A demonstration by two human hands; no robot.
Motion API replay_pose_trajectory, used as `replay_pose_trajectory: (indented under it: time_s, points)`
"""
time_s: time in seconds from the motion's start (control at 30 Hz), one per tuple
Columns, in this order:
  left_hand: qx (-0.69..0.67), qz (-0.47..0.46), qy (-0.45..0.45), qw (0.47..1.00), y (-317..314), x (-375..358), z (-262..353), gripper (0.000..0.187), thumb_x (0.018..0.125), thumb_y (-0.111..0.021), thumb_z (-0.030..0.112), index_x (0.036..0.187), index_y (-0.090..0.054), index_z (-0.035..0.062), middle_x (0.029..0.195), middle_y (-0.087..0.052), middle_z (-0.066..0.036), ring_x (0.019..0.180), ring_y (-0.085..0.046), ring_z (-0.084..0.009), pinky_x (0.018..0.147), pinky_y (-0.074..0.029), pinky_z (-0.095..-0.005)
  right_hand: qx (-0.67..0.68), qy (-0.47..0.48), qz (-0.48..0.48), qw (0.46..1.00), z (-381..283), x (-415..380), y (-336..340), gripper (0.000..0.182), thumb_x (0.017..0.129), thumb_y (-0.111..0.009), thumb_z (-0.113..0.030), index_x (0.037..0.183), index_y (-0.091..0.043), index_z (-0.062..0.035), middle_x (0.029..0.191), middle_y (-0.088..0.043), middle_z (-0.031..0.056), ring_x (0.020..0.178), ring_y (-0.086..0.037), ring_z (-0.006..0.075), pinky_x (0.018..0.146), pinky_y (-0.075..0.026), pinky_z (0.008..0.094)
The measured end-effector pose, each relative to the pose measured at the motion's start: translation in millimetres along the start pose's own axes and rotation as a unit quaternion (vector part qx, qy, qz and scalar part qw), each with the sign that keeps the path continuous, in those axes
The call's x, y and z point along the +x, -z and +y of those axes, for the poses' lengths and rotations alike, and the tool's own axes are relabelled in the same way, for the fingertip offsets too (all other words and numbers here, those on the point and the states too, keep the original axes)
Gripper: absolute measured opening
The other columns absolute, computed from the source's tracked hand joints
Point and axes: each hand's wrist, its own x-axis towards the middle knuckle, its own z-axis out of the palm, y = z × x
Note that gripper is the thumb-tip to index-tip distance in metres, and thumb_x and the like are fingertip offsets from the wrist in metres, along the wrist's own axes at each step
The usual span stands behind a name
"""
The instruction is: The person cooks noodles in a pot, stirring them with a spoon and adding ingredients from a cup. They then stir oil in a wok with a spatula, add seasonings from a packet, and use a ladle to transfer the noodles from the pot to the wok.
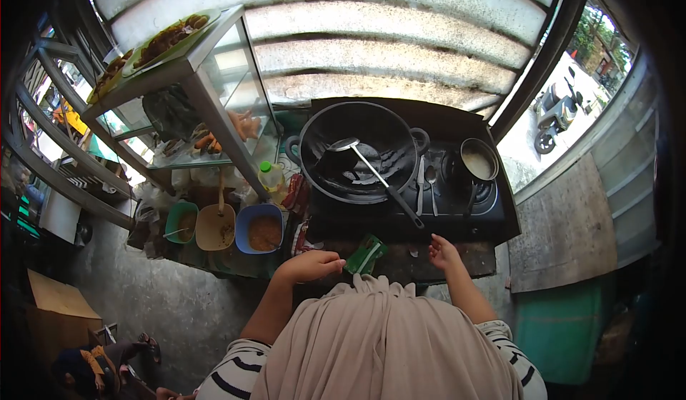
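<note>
My left hand (314,265) is closed, with its fingertips pinching the edge of a shiny green packet (366,255) at the front edge of the counter. To the right, my right hand (443,252) hovers before the stove with fingers loosely curled and apart, holding nothing visible. Ahead of both hands, a large dark wok (325,193) rests on the black gas stove (457,218). A skimmer with a black handle (406,207) leans across the wok's rim, its round head inside. A knife (420,186) and a spoon (431,186) lie right of the wok.
A small pot (479,158) of pale contents sits on the right burner. At left stand a blue tub (259,236), a beige tub (214,237), a green tub (184,218) and a bottle (271,175). A glass display case (243,64) rises behind them. Another person (100,368) is at lower left.
</note>
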Motion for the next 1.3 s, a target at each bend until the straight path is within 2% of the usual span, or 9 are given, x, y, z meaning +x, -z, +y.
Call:
replay_pose_trajectory:
  time_s: [0.33,0.4,0.5,0.67,0.73,0.9,0.97,1.1,1.3]
  points:
    - [0.021,-0.011,0.03,0.999,-0.9,5.5,7.3,0.043,0.094,-0.044,0.044,0.097,-0.063,0.0054,0.084,-0.061,-0.007,0.077,-0.056,-0.0168,0.072,-0.045,-0.0305,-0.033,-0.009,0.017,0.999,34.4,-19.7,38.1,0.019,0.079,-0.075,-0.027,0.086,-0.063,-0.0148,0.078,-0.063,-0.0043,0.066,-0.059,0.0078,0.054,-0.041,0.0211]
    - [0.017,0.003,-0.031,0.999,-4.0,10.6,-5.8,0.042,0.094,-0.044,0.047,0.097,-0.063,0.0087,0.077,-0.058,-0.003,0.071,-0.055,-0.0125,0.064,-0.046,-0.0287,-0.028,-0.015,0.008,0.999,34.2,-18.2,40.0,0.017,0.08,-0.074,-0.027,0.087,-0.064,-0.0149,0.079,-0.064,-0.0041,0.066,-0.059,0.0078,0.054,-0.042,0.0211]
    - [0.02,0.009,-0.037,0.999,-4.2,8.1,-9.2,0.042,0.094,-0.044,0.046,0.096,-0.063,0.0082,0.077,-0.059,-0.003,0.072,-0.056,-0.0126,0.066,-0.046,-0.0283,-0.02,-0.017,0.013,1.0,37.1,-8.1,38.8,0.016,0.082,-0.072,-0.026,0.089,-0.064,-0.0143,0.081,-0.065,-0.0034,0.062,-0.056,0.0065,0.051,-0.041,0.0217]
    - [0.012,0.013,0.011,1.0,-2.8,-7.3,0.0,0.042,0.094,-0.044,0.043,0.099,-0.063,0.0055,0.082,-0.062,-0.007,0.078,-0.058,-0.0167,0.073,-0.046,-0.0305,-0.145,0.074,0.046,0.986,28.1,-15.0,7.2,0.017,0.08,-0.074,-0.024,0.085,-0.064,-0.012,0.075,-0.064,-0.0021,0.049,-0.047,0.0046,0.043,-0.037,0.0187]
    - [0.005,0.019,0.028,0.999,-4.5,-11.1,-3.9,0.042,0.095,-0.044,0.042,0.099,-0.063,0.0054,0.082,-0.064,-0.006,0.079,-0.059,-0.0166,0.074,-0.046,-0.0303,-0.155,0.092,0.032,0.983,25.9,-15.0,-2.7,0.017,0.079,-0.075,-0.023,0.084,-0.063,-0.0124,0.073,-0.062,-0.0027,0.052,-0.046,0.0042,0.045,-0.037,0.0173]
    - [-0.034,0.034,-0.028,0.998,-11.6,-13.8,-28.5,0.039,0.096,-0.044,0.039,0.103,-0.061,0.0046,0.09,-0.067,-0.005,0.082,-0.061,-0.0159,0.077,-0.046,-0.029,-0.158,0.128,0.018,0.979,19.5,-5.9,-18.5,0.02,0.077,-0.077,-0.022,0.077,-0.059,-0.0133,0.066,-0.057,-0.0036,0.051,-0.045,0.004,0.045,-0.035,0.0174]
    - [-0.043,0.045,-0.032,0.998,-13.5,-19.3,-30.7,0.039,0.096,-0.044,0.039,0.104,-0.061,0.0043,0.091,-0.067,-0.005,0.083,-0.061,-0.0158,0.078,-0.046,-0.0288,-0.144,0.126,0.024,0.981,18.8,2.5,-19.3,0.023,0.076,-0.078,-0.022,0.074,-0.057,-0.0129,0.063,-0.056,-0.0028,0.046,-0.047,0.0066,0.041,-0.036,0.0198]
    - [-0.047,0.052,-0.034,0.997,-17.1,-25.0,-34.1,0.038,0.096,-0.043,0.038,0.108,-0.06,0.0055,0.097,-0.065,-0.003,0.084,-0.058,-0.0132,0.079,-0.046,-0.0281,-0.134,0.102,0.034,0.985,16.0,1.8,-22.2,0.022,0.077,-0.077,-0.022,0.076,-0.057,-0.0137,0.063,-0.056,-0.0024,0.046,-0.05,0.0084,0.043,-0.037,0.0216]
    - [-0.062,0.069,-0.027,0.995,-28.6,-25.7,-32.7,0.041,0.096,-0.045,0.039,0.116,-0.057,0.005,0.104,-0.064,-0.004,0.09,-0.058,-0.0134,0.084,-0.045,-0.0281,-0.076,0.01,-0.025,0.997,12.9,1.6,-17.9,0.018,0.079,-0.075,-0.025,0.085,-0.061,-0.0137,0.076,-0.062,-0.0021,0.065,-0.059,0.0104,0.047,-0.039,0.0224]
